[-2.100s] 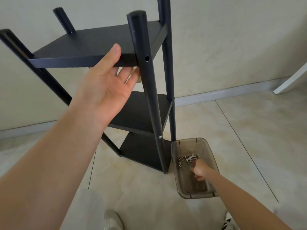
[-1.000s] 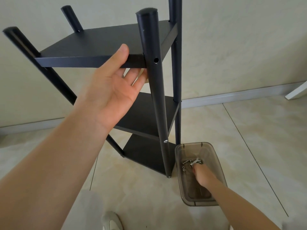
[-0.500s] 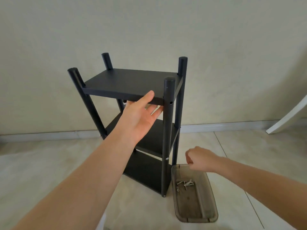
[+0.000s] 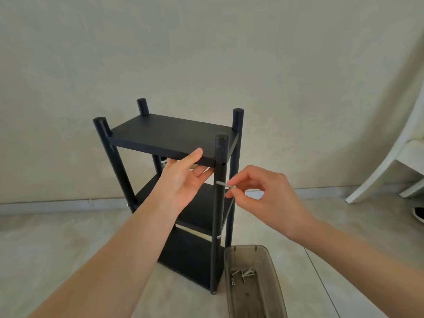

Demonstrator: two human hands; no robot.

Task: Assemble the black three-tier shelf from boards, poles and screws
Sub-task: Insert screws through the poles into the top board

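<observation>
Right, your left hand (image 4: pixel 183 182) grips the front edge of the top board (image 4: pixel 169 134), thumb on the upper face, fingers curled underneath, just beside the front-right pole (image 4: pixel 219 203). Your right hand (image 4: pixel 263 196) pinches a screw (image 4: pixel 226 185) between thumb and fingertips, head toward your fingers, tip pointing left and lying across the front of that pole. The screw sits below the open hole (image 4: pixel 223 164) in the pole, which is level with the top board's edge, so it's near the hole but not in it. Lower down the same pole a screw head (image 4: pixel 218 237) shows at the middle board (image 4: pixel 202 214). The shelf (image 4: pixel 179 196) stands upright on the floor (image 4: pixel 57 249), and the tray (image 4: pixel 252 283) with loose screws (image 4: pixel 243 274) sits just beside its front-right foot.
</observation>
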